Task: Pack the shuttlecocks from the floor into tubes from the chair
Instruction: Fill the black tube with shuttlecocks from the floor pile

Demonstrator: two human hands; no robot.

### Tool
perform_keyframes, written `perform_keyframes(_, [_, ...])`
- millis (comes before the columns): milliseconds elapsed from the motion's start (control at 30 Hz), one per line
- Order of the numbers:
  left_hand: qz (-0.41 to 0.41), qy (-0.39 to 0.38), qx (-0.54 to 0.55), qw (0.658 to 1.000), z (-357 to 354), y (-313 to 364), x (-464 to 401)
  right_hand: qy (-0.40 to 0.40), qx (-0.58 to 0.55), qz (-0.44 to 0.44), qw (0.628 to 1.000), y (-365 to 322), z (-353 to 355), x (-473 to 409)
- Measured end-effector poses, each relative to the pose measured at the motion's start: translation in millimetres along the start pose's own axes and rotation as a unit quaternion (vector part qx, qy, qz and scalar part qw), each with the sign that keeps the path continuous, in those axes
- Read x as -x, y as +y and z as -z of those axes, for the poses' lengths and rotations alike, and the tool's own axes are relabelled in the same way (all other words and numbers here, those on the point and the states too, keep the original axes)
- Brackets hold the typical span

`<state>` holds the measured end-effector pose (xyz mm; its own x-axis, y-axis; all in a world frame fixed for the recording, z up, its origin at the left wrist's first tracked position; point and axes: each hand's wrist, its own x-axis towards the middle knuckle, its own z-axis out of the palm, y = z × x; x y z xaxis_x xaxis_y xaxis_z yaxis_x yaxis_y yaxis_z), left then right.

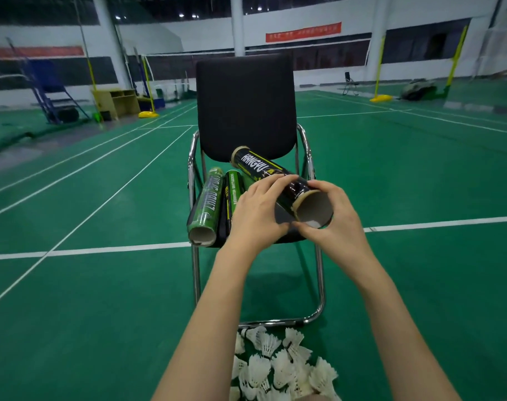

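Observation:
I hold a black tube (261, 169) with yellow and white lettering above the seat of a black chair (245, 108). Its open cardboard mouth (314, 211) faces me. My left hand (256, 212) wraps the tube's near part from the left, and my right hand (333, 218) grips the rim from the right and below. Two green tubes (207, 205) lie side by side on the seat, left of my hands, open ends toward me. A heap of several white feather shuttlecocks (278, 369) lies on the green floor in front of the chair's base.
The chair has chrome tube legs (320, 287) with a floor bar just behind the shuttlecocks. White court lines (102, 250) cross the green floor. Far off stand yellow net posts (148, 112), a blue umpire ladder (53, 91), a wooden desk (118, 101) and another chair (350, 83).

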<state>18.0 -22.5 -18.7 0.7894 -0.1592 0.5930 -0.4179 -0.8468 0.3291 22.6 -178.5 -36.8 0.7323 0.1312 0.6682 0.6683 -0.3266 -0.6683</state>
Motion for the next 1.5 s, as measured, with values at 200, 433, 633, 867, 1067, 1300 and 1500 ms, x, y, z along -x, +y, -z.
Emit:
perform_keyframes(200, [-0.006, 0.002, 0.007, 1.0, -1.8, 1.6, -3.3, 0.006, -0.007, -0.016, 1.0, -2.2, -0.8, 9.2])
perform_keyframes(433, [-0.027, -0.009, 0.019, 0.999, -5.0, 1.2, -4.0, 0.003, -0.005, -0.015, 1.0, -5.7, 1.0, 8.2])
perform_keyframes(633, [-0.052, -0.002, -0.008, 0.999, -1.7, -3.8, -5.1, -0.001, -0.009, -0.027, 1.0, -7.6, 1.5, 9.4])
perform_keyframes(867, [-0.065, 0.011, -0.024, 0.998, 3.2, -16.7, 7.3, -0.024, -0.045, -0.042, 0.998, -17.7, -3.4, 19.2])
perform_keyframes(1067, [-0.095, 0.024, -0.037, 0.995, 1.8, -27.8, 13.3, -0.031, -0.101, -0.071, 0.992, -24.1, -15.3, 23.3])
perform_keyframes(1300, [-0.092, 0.012, -0.047, 0.995, -1.8, -24.4, 16.2, -0.024, -0.111, -0.081, 0.99, -19.6, -18.7, 27.2])
perform_keyframes(1500, [-0.099, 0.009, -0.063, 0.993, -0.6, -24.0, 21.5, -0.033, -0.132, -0.063, 0.989, -14.8, -19.4, 33.4])
